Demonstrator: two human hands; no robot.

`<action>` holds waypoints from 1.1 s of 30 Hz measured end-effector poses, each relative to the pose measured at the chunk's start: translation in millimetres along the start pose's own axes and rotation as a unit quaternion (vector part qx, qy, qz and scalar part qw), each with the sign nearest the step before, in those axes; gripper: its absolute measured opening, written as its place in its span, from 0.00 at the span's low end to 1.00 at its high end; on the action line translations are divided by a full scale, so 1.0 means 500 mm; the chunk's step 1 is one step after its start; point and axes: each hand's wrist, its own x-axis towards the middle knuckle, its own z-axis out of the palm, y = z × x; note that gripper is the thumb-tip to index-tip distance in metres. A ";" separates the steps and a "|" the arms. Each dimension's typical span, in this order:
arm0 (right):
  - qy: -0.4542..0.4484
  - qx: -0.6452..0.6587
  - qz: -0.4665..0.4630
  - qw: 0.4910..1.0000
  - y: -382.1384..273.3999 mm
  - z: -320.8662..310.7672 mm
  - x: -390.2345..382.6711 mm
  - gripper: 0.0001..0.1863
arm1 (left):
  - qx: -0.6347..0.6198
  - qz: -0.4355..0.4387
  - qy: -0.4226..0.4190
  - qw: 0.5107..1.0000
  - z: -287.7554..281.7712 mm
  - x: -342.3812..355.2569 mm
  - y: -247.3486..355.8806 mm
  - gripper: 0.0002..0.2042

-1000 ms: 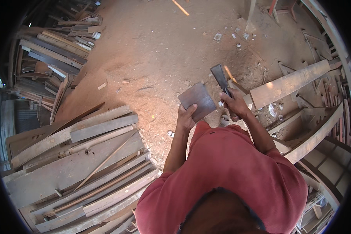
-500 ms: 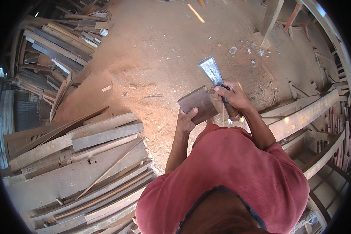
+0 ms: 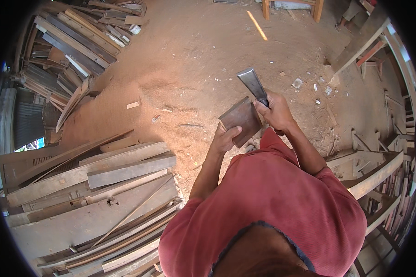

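Note:
My left hand (image 3: 224,138) is closed on the near left edge of a short, dark brown wooden block (image 3: 244,121), thumb lying on its face. Closed around a wide chisel (image 3: 253,85), my right hand (image 3: 277,111) sits just right of the block. The chisel's flared metal blade points up and away to the left, beyond the block's far edge. Its handle is hidden in my fist. Between the blade and the block there seems to be a small gap, though whether the right fingers touch the wood I cannot tell.
Planks (image 3: 97,212) are stacked at the lower left, with another heap of boards (image 3: 74,41) behind. A wooden frame (image 3: 376,175) runs along the right. Sawdust and scraps cover the dirt floor (image 3: 194,60). Another person's leg (image 3: 350,16) shows at the far right.
The view has shifted, bringing in an orange wooden stand and a person's leg at the top. The chisel's blade has turned, and its handle end no longer shows below my right hand.

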 end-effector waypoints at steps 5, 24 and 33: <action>-0.101 0.074 0.068 0.990 0.033 0.037 0.186 0.09 | -0.082 0.032 0.058 0.994 -0.059 0.106 0.053 0.30; -0.121 0.002 -0.305 0.945 -0.038 0.115 0.858 0.31 | -0.181 0.210 0.292 0.915 -0.282 0.523 0.330 0.26; -0.180 -0.225 -0.366 0.885 0.054 0.293 1.075 0.30 | -0.244 0.182 0.259 0.917 -0.472 0.667 0.484 0.28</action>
